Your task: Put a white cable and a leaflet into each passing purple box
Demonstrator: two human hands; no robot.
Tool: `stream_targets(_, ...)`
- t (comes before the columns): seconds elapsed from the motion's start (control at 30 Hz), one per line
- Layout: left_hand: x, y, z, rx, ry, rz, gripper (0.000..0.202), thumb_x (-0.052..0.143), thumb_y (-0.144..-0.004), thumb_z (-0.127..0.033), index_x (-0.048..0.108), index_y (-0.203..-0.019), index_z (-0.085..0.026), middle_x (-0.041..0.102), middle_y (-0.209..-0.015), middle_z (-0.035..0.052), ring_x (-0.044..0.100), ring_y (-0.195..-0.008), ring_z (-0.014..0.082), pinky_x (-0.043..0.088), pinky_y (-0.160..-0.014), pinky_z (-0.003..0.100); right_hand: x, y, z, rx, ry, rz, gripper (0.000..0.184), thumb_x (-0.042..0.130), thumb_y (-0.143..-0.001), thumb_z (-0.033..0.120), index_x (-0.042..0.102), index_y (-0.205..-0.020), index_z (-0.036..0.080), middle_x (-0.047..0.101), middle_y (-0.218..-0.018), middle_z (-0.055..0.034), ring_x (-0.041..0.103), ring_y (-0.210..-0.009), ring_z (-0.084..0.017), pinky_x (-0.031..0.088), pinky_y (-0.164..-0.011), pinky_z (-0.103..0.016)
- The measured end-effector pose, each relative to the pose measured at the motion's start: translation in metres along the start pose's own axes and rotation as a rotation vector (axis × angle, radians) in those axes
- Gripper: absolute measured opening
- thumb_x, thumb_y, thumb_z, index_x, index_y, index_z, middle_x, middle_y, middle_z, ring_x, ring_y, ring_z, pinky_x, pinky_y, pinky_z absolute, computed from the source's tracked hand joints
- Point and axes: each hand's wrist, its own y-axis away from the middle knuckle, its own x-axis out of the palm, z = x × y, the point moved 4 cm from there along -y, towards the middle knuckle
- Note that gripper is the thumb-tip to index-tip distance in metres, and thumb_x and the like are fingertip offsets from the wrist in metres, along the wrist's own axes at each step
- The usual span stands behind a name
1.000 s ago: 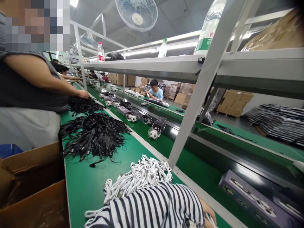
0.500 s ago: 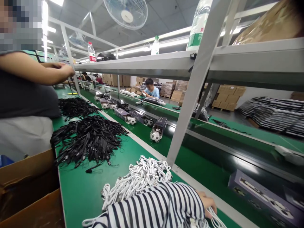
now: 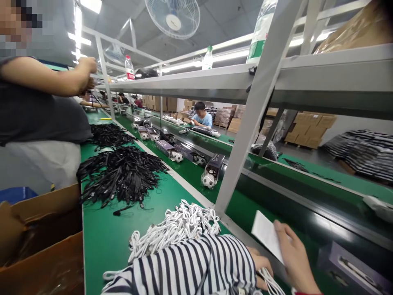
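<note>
My right hand (image 3: 294, 258) enters from the lower right and pinches a white paper sheet (image 3: 266, 234) by its edge. My left hand (image 3: 260, 262) sticks out of a black-and-white striped sleeve (image 3: 196, 262) and grips white cords (image 3: 270, 282) that trail downward. Just beyond the sleeve lies a heap of looped white cords (image 3: 175, 231) on a green conveyor bench (image 3: 98, 254). Farther along the bench are two piles of black lanyards (image 3: 123, 176). The sleeve hides the near end of the white heap.
A co-worker's raised arm (image 3: 46, 78) stands at the left, above an open cardboard box (image 3: 39, 241). Purple boxes with small footballs (image 3: 208, 180) sit on a second belt behind a white metal upright (image 3: 254, 106). A shelf (image 3: 199, 84) runs overhead.
My right hand has come into view at the lower right with the white paper sheet. The view has shifted slightly, and the co-worker's hand is raised a little higher.
</note>
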Motion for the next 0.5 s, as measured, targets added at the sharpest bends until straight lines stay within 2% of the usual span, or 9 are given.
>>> stream_targets(0.1,-0.006,-0.002,-0.007,0.057,-0.012,0.020,0.038,0.056,-0.075,-0.053,0.056,-0.104,-0.028,0.057,-0.089,0.0034,0.059,-0.097,0.0240,0.045,-0.087,0.033,0.000,-0.005,-0.035,0.120,-0.135,-0.047,0.046,0.054,-0.073,0.066,0.056,-0.083,0.021,0.058,-0.061,0.0020,0.053,-0.060,-0.017,0.042,-0.050,-0.024)
stream_targets(0.17,-0.013,-0.003,-0.012,0.040,-0.028,-0.006,0.040,0.055,-0.076,-0.052,0.056,-0.105,-0.025,0.059,-0.091,0.0039,0.060,-0.094,0.0219,0.046,-0.085,0.029,-0.003,-0.007,-0.042,0.137,-0.124,-0.056,0.047,0.057,-0.070,0.066,0.058,-0.082,0.020,0.059,-0.061,0.0017,0.054,-0.059,-0.017,0.042,-0.050,-0.024)
stream_targets(0.3,-0.026,-0.002,-0.020,-0.141,-0.072,-0.009,0.052,0.047,-0.078,-0.063,0.056,-0.112,-0.025,0.061,-0.084,0.0048,0.061,-0.082,0.0213,0.048,-0.074,0.029,-0.007,-0.007,-0.033,0.147,-0.053,-0.040,0.049,0.057,-0.069,0.067,0.059,-0.079,0.019,0.059,-0.060,0.0003,0.053,-0.054,-0.017,0.040,-0.045,-0.024)
stream_targets(0.4,-0.034,0.001,-0.025,-0.266,-0.080,-0.002,0.060,0.038,-0.078,-0.071,0.055,-0.114,-0.026,0.061,-0.078,0.0045,0.061,-0.082,0.0225,0.048,-0.070,0.029,0.000,-0.004,-0.025,0.082,-0.021,0.099,0.047,0.054,-0.072,0.066,0.054,-0.068,0.020,0.053,-0.055,0.0019,0.049,-0.051,-0.015,0.037,-0.045,-0.024)
stream_targets(0.5,-0.040,0.005,-0.029,-0.313,-0.162,-0.021,0.056,0.034,-0.081,-0.069,0.057,-0.111,-0.027,0.062,-0.081,0.0049,0.061,-0.082,0.0217,0.047,-0.069,0.028,0.009,-0.001,-0.024,-0.018,-0.020,0.189,0.044,0.052,-0.075,0.063,0.051,-0.066,0.020,0.051,-0.056,0.0036,0.046,-0.053,-0.014,0.036,-0.048,-0.023)
